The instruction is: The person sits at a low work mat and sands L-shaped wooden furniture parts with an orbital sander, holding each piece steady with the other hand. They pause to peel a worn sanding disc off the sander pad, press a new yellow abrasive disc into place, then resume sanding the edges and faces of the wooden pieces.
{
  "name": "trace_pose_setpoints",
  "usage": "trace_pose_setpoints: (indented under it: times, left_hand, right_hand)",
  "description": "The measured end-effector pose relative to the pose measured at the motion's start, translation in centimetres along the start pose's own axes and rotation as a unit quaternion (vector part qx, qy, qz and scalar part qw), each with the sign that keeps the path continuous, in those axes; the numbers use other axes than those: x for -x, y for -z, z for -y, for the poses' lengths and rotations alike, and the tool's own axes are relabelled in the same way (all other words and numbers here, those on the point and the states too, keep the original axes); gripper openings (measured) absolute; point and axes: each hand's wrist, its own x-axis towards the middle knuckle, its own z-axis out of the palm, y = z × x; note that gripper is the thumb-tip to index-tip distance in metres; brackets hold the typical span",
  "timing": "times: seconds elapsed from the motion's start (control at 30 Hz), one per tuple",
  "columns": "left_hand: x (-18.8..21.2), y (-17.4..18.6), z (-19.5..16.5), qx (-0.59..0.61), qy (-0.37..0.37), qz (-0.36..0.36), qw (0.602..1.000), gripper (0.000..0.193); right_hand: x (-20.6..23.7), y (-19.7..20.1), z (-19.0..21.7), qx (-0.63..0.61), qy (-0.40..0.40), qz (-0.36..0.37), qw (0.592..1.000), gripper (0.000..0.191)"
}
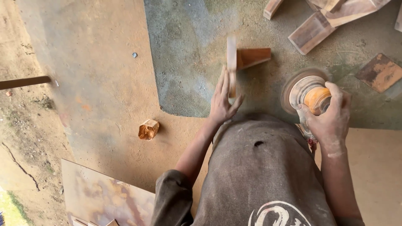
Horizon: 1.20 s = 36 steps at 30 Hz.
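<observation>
- The wooden piece (231, 62), held on edge by the left hand (222, 100), looks matt reddish-brown and dusty.
- Right of that piece, the sander (310, 94) in the right hand (331, 119) has an orange plastic body and a pale, dust-caked disc.
- Beneath the piece, the floor (188, 50) is rough grey-green concrete.
- Lower left of it, a small wood block (148, 129) shines amber.

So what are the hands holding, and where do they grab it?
Left hand grips a wooden piece by its lower end; right hand holds a disc sander by its body.
</observation>
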Motion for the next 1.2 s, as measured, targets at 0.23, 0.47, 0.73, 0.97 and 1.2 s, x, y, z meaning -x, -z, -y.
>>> trace_pose_setpoints:
  times: [0.23,0.47,0.73,0.97,1.2]
  left_hand:
    - [1.6,1.4,-1.0,0.193,0.122,-0.069,0.971,0.097]
    - [-9.3,0.6,-0.3,0.261,0.262,-0.029,0.929,0.073]
    - [-10.4,-0.3,-0.5,0.184,0.273,-0.042,0.943,0.086]
    - [-11.0,-0.2,-1.1,0.223,0.311,-0.046,0.923,0.087]
    - [-10.7,-0.4,-0.5,0.248,0.246,-0.067,0.934,0.086]
  right_hand:
    - [-3.5,-1.3,3.0,0.001,0.010,0.067,0.998,0.092]
    - [-8.9,-5.9,9.6,0.078,0.025,0.198,0.977,0.095]
    - [-9.9,-6.4,10.7,0.169,0.050,0.181,0.967,0.087]
    - [-14.6,-8.9,12.7,0.121,0.026,0.172,0.977,0.083]
    - [-10.8,-8.8,11.9,0.133,0.008,0.219,0.967,0.074]
